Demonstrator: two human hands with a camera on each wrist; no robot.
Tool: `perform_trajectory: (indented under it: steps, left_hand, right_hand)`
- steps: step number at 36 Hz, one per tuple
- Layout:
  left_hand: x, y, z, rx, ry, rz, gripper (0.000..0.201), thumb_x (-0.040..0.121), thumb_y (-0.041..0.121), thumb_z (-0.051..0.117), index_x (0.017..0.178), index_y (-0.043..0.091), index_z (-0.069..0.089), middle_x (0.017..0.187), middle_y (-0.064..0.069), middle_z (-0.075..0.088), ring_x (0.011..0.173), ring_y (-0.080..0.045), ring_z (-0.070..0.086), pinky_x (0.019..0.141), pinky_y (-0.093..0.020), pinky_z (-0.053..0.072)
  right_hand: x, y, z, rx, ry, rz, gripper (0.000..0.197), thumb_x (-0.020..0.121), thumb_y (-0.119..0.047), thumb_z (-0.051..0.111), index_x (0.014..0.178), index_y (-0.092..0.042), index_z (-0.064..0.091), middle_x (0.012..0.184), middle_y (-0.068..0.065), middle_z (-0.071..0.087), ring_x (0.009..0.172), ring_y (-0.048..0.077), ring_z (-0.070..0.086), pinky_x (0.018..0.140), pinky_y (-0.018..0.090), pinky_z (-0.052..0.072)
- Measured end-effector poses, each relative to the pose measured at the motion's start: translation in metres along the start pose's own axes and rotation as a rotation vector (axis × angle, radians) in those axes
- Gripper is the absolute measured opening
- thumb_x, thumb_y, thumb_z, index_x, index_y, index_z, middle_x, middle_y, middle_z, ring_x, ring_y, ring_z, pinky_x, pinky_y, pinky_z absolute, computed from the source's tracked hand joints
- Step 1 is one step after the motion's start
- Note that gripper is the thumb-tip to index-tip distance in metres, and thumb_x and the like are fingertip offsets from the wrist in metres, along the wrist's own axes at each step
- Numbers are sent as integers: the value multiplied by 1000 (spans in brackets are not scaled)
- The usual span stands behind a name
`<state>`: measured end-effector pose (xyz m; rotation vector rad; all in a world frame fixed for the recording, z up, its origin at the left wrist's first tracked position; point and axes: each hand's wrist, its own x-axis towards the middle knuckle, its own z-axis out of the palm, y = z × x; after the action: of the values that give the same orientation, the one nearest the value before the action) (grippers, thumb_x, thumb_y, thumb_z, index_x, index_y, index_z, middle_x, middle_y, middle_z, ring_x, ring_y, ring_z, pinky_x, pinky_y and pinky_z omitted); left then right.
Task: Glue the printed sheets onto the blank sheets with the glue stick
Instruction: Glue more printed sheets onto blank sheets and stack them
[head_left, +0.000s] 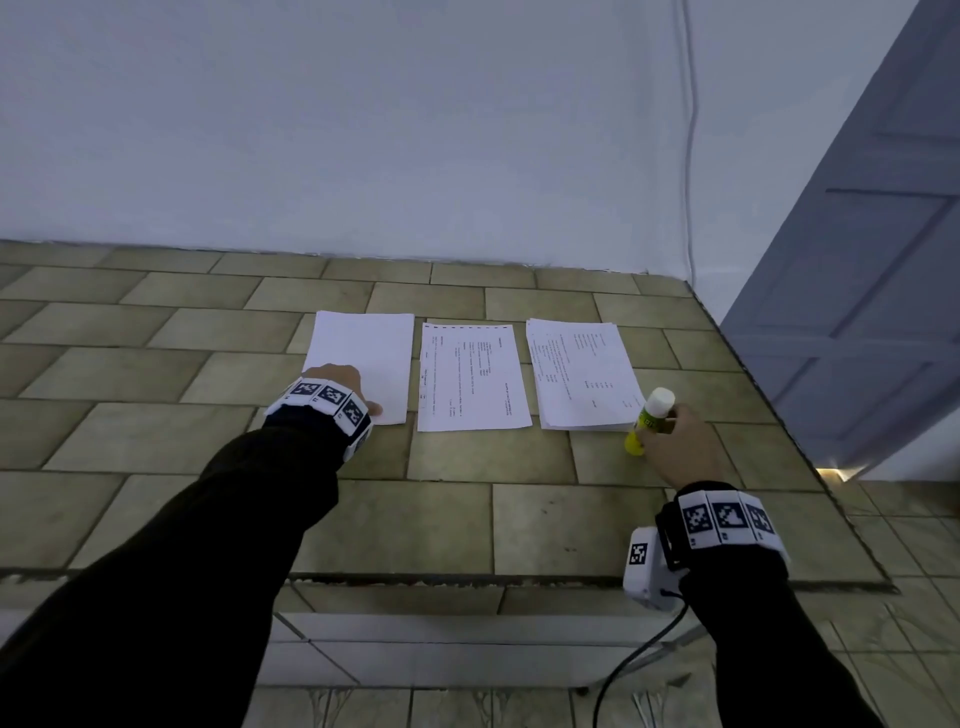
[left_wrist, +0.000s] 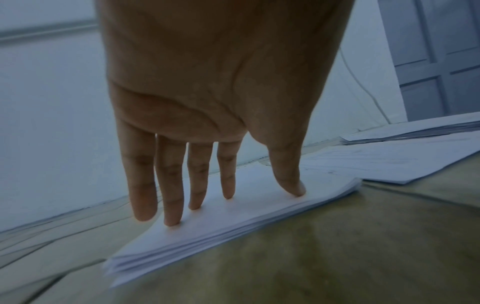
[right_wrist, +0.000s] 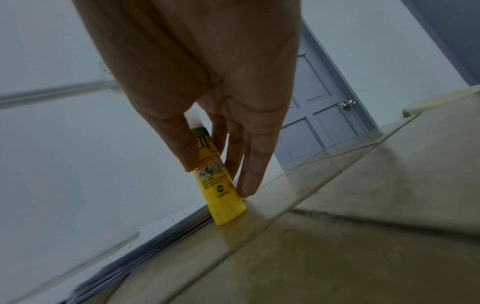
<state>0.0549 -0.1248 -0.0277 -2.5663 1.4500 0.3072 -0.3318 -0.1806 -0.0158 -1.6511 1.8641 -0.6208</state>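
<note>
Glue stick (head_left: 650, 420) stands pinched in right hand (head_left: 680, 447) fingers (right_wrist: 182, 144); left hand (head_left: 332, 378) fingers (left_wrist: 171, 185) lie straight on blank sheets (head_left: 371, 353)

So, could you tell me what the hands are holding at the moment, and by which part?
The right hand pinches the glue stick around its labelled body. The left hand holds nothing; its straight fingers rest on the blank sheets.

table (head_left: 447, 525): my tiled top, faintly glossy, worn grout | blank sheets (head_left: 374, 345): matt white paper under my fingers (left_wrist: 171, 197) | glue stick (right_wrist: 221, 185): smooth yellow plastic, glossy printed label, white cap
</note>
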Motion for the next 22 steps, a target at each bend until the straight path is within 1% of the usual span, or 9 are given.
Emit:
perform_trajectory:
  steps: [1,3,5,7,9,12,13,18,22]
  left_hand:
    - [0,-1,1,-1,7,3,40,79,48,74,78,13,55,66,0,51,68,-22,57,65,-28,45]
    - [2,-1,4,0,27,8,51,83,56,67,98,8,60,75,-3,57,70,-23,56,67,-29,44]
    - [3,2,7,-3,48,12,64,84,66,58,111,8,56,97,-9,64,80,-25,56,70,-31,43]
    - [3,4,10,5,64,27,76,79,78,52,117,13,54,113,-9,64,92,-27,58,73,-32,42]
    - [4,4,14,29,64,50,79,74,83,52,115,15,55,111,-7,65,94,-27,60,76,-34,45]
    - [3,3,15,86,71,63,72,76,77,56,108,14,56,96,-5,66,83,-25,61,75,-33,49]
    - [2,3,13,98,76,67,68,77,75,57,108,14,57,94,-5,66,82,-24,61,75,-32,49]
    - [4,3,2,23,62,60,61,90,63,52,119,11,60,115,-9,67,101,-26,62,83,-33,47]
    - [-2,0,-15,-114,101,24,63,94,60,47,128,7,55,131,-13,59,115,-30,56,92,-36,43]
  right_hand:
    - [0,0,0,-2,1,-1,39,91,-15,62,125,-1,49,122,17,59,109,32,55,78,30,37]
    - [0,-1,1,-3,3,-2,39,91,-15,61,126,-2,49,123,17,59,109,32,55,79,29,36]
    - [0,-1,1,-2,3,-2,39,92,-16,61,126,-2,49,122,17,59,109,32,55,79,30,36]
    - [-1,0,1,1,5,-3,38,92,-17,60,126,-1,49,122,18,59,109,32,55,79,30,36]
    - [-2,0,1,3,10,-6,38,93,-17,60,126,-1,48,122,18,59,109,33,55,78,30,36]
    - [-3,-1,1,9,9,-8,38,93,-17,60,125,-1,48,121,18,59,108,33,55,78,30,36]
    - [-3,-1,1,12,8,-7,38,93,-17,60,125,-1,48,121,18,59,108,33,55,78,30,37]
    - [-1,-1,2,35,3,-9,38,92,-17,61,124,-1,49,121,17,59,108,31,55,81,32,39]
    - [0,0,1,46,-4,-12,37,92,-17,60,125,-2,49,121,16,60,108,31,55,81,32,39]
